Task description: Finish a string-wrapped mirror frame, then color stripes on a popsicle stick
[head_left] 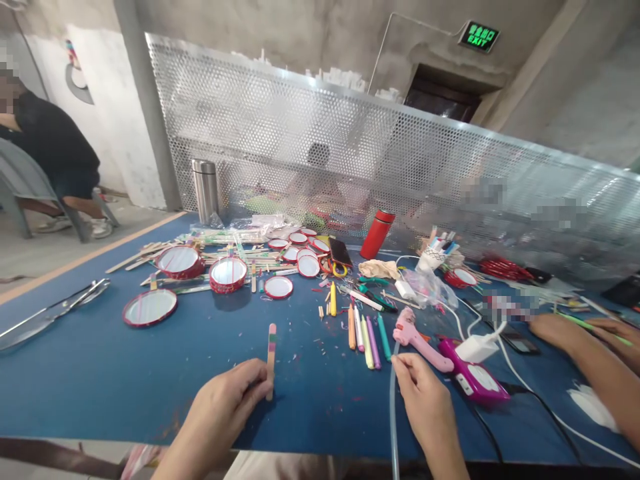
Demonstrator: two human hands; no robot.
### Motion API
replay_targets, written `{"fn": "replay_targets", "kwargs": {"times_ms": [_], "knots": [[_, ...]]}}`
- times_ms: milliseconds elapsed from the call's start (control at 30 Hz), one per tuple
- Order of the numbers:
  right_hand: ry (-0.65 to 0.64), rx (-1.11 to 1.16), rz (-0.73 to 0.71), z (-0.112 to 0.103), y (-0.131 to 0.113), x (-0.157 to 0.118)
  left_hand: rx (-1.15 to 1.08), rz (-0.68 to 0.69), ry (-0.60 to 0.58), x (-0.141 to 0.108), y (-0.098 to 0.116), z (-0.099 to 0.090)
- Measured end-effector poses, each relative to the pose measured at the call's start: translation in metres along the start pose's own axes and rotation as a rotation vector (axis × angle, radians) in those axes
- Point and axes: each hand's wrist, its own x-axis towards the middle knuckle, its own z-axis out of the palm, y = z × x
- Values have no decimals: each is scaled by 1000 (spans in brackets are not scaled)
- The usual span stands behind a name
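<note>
The left hand [220, 407] grips a striped craft stick [271, 360], its long axis running straight ahead. The right hand's fingers [404, 363] pinch a clear plastic rod [393, 413], just beside a pink glue gun [420, 337]

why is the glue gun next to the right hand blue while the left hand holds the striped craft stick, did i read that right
Not quite: in the head view the glue gun is pink, not blue. The rest stands: it lies next to the right hand, and the left hand holds the striped craft stick.
</note>
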Motion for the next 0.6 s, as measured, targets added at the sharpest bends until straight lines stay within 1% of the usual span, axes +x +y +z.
{"fn": "replay_targets", "kwargs": {"times_ms": [167, 233, 333, 400, 467, 533, 600], "knots": [[-43, -54, -7, 1, -4, 2, 14, -61, -33, -2, 5, -3], [-62, -76, -33, 0, -5, 3, 5, -54, -32, -2, 6, -3], [-73, -82, -118, -3, -4, 3, -6, -13, -37, 0, 2, -3], [-30, -64, -199, -7, -6, 4, -12, 23, -42, 2, -2, -3], [39, -49, -316, -11, -11, 6, -24, 53, -44, 4, -5, -2], [84, -52, -471, -13, -18, 11, -37, 53, -51, 6, -7, -1], [98, -78, -596, -14, -27, 18, -38, 26, -61, 6, -7, 0]]}}
